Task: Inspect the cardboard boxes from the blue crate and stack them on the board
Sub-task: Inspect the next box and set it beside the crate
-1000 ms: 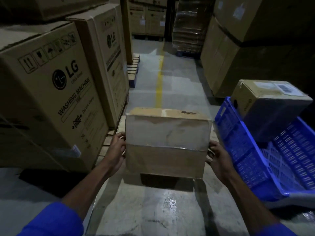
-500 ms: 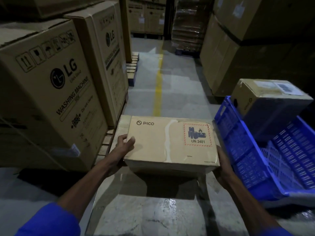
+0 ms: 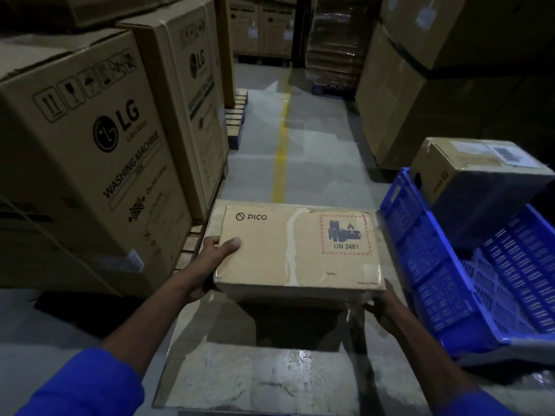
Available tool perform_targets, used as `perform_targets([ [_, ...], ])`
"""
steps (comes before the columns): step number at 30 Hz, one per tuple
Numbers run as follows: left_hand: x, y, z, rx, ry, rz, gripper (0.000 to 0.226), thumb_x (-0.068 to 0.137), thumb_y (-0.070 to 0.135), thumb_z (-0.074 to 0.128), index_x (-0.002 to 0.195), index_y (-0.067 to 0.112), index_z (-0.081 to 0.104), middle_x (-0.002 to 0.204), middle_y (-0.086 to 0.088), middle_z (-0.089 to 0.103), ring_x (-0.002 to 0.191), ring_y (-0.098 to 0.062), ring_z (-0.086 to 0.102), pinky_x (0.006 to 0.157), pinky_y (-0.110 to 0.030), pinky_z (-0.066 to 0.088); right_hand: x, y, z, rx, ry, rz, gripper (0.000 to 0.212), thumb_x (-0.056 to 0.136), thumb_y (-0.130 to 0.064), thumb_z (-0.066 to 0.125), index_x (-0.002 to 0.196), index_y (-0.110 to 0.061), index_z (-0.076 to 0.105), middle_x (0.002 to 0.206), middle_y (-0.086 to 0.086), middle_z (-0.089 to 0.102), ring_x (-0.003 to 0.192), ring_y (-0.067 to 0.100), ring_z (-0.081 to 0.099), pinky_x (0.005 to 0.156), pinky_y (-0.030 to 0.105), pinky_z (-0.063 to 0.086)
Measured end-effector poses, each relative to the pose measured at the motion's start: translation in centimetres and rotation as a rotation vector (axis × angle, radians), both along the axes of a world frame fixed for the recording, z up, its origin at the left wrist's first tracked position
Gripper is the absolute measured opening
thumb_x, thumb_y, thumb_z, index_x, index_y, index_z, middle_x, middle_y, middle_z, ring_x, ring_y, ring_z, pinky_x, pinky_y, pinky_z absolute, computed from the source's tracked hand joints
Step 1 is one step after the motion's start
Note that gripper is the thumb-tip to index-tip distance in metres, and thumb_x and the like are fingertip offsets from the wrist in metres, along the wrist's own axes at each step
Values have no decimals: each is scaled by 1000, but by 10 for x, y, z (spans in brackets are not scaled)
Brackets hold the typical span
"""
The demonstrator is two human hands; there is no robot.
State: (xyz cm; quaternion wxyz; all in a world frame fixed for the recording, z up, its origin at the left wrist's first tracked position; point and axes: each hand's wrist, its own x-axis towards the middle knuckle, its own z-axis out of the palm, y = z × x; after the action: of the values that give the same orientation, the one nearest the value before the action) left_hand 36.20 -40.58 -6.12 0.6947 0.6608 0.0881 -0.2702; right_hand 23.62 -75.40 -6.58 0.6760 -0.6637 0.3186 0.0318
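I hold a flat cardboard box [image 3: 297, 250] printed "PICO" with a red-bordered UN 3481 battery label, its printed face up, just above the grey board [image 3: 258, 376] on the floor. My left hand [image 3: 213, 256] grips its left edge, thumb on top. My right hand [image 3: 381, 307] holds the near right corner from below, mostly hidden under the box. To the right stands the blue crate [image 3: 444, 265], tilted, with a second cardboard box [image 3: 480, 175] sitting in its far end.
Tall LG washing machine cartons [image 3: 90, 151] on wooden pallets line the left side. Large stacked cartons [image 3: 435, 85] stand at the right. A concrete aisle with a yellow line [image 3: 280, 151] runs ahead to wrapped pallets at the back.
The box has been turned from its taped side facing me to its printed face up, then lowered slightly toward the board. My left thumb has moved on top, my right hand underneath.
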Motion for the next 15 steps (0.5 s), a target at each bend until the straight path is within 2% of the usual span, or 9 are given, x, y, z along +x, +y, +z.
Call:
perform_targets([
  [3,3,11,-4,-20,23,28,102,52,69,91,135,32,44,132,-9,66,116,-37,68,84,-75,53,-6,6,-2,87,70,42,21,101,-17,57,121,-19,64,124,16,68,115,35,63,107,57,48],
  [6,3,17,-3,-46,34,60,86,67,64,85,135,29,46,130,-12,67,114,-38,67,84,-72,54,-8,10,6,116,75,52,21,103,-32,56,117,-19,66,128,19,67,118,39,61,112,60,43],
  [8,7,21,-2,-64,29,82,61,88,54,73,135,25,47,127,-16,67,109,-37,68,82,-64,57,-8,8,12,133,85,47,38,94,-52,65,109,-17,67,126,23,65,105,36,63,105,57,48],
  [9,9,22,0,-53,5,92,51,96,49,65,136,24,47,126,-18,66,106,-37,68,80,-59,58,-8,6,16,148,65,57,48,87,-58,70,111,-16,68,121,22,67,104,35,63,98,54,50],
  [11,10,21,2,47,-103,139,40,104,40,55,139,24,44,127,-17,63,102,-32,65,79,-49,57,-5,0,23,204,19,33,48,89,-54,66,117,-16,69,115,18,71,107,35,67,87,46,53],
  [13,11,19,-2,253,-269,109,46,108,38,46,151,25,37,143,-14,51,110,-24,58,81,-38,52,2,-7,31,328,-70,-21,43,97,-48,62,123,-15,68,115,17,76,103,34,73,80,45,59],
  [15,6,13,-11,416,-399,-66,58,108,50,36,161,29,28,157,-8,39,131,-22,46,96,-36,45,11,-14,43,471,-175,-59,42,99,-41,62,132,-15,63,120,17,75,100,30,75,77,43,63],
])
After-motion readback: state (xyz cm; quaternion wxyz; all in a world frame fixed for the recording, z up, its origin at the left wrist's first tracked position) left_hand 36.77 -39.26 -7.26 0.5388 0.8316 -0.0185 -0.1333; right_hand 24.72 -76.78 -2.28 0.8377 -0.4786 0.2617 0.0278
